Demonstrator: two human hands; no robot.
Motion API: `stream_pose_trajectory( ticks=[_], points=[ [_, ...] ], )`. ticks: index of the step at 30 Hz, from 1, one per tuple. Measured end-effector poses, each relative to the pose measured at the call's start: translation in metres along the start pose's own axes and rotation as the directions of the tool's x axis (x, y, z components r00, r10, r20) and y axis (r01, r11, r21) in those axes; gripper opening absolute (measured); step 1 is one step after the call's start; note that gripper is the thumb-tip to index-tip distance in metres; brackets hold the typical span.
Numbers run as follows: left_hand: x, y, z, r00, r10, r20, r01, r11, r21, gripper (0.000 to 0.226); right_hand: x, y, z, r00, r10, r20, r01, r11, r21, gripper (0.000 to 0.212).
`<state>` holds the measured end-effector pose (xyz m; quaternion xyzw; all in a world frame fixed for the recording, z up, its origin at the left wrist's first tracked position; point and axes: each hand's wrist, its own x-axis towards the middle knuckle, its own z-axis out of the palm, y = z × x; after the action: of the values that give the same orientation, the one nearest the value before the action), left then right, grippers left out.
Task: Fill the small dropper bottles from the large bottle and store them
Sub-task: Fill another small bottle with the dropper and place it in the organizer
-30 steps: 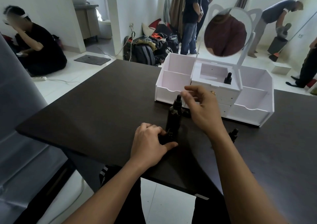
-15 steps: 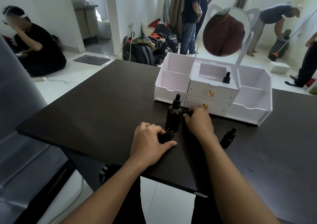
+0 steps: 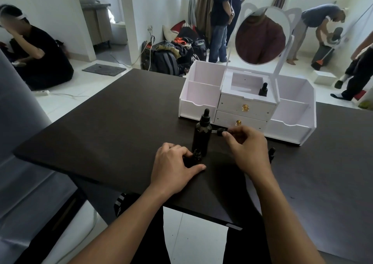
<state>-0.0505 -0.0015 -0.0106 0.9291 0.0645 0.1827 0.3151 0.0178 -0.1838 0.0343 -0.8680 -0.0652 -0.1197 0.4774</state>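
The large black dropper bottle (image 3: pixel 202 136) stands upright near the middle of the dark table. In front of it my left hand (image 3: pixel 175 168) grips a small open black bottle (image 3: pixel 196 156) standing on the table. My right hand (image 3: pixel 247 148) pinches a black dropper cap (image 3: pixel 220 131), held sideways with its glass tube pointing left, close to the large bottle. Another small dropper bottle (image 3: pixel 271 153) stands just right of my right wrist, partly hidden. A small dropper bottle (image 3: pixel 263 90) stands in the top middle compartment of the white organizer (image 3: pixel 290 122).
The white organizer carries a round mirror (image 3: pixel 260 38) and two drawers with gold knobs. The dark table (image 3: pixel 101 134) ends in a near edge by my arms. Several people stand or sit on the floor beyond, with bags piled by the wall.
My right hand came down from near the organizer to the table beside the large bottle, then lifted slightly with the dropper cap pinched in it. My left hand kept still on the small bottle.
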Motion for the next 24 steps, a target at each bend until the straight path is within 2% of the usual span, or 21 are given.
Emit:
stream_pose_trajectory(
  ticks=[6, 8, 17, 24],
  points=[
    [-0.001, 0.001, -0.001, 1.000, -0.021, 0.015, 0.021, 1.000, -0.003, 0.043, -0.027, -0.008, -0.007, 0.999, -0.038, -0.029, 0.046, 0.948, 0.314, 0.013],
    [-0.002, 0.003, -0.003, 0.999, -0.025, 0.022, 0.026, 1.000, -0.005, 0.042, -0.033, -0.011, -0.006, 0.998, -0.055, -0.023, 0.059, 0.931, 0.360, 0.016],
    [-0.003, 0.002, -0.003, 0.999, -0.026, 0.037, 0.026, 1.000, 0.011, 0.042, -0.042, -0.024, 0.005, 0.973, -0.223, 0.057, 0.184, 0.901, 0.393, 0.026],
    [-0.001, 0.001, 0.000, 0.996, -0.076, 0.038, 0.076, 0.997, 0.009, 0.043, -0.036, -0.029, 0.011, 0.936, -0.311, 0.163, 0.263, 0.928, 0.263, 0.026]
  ],
)
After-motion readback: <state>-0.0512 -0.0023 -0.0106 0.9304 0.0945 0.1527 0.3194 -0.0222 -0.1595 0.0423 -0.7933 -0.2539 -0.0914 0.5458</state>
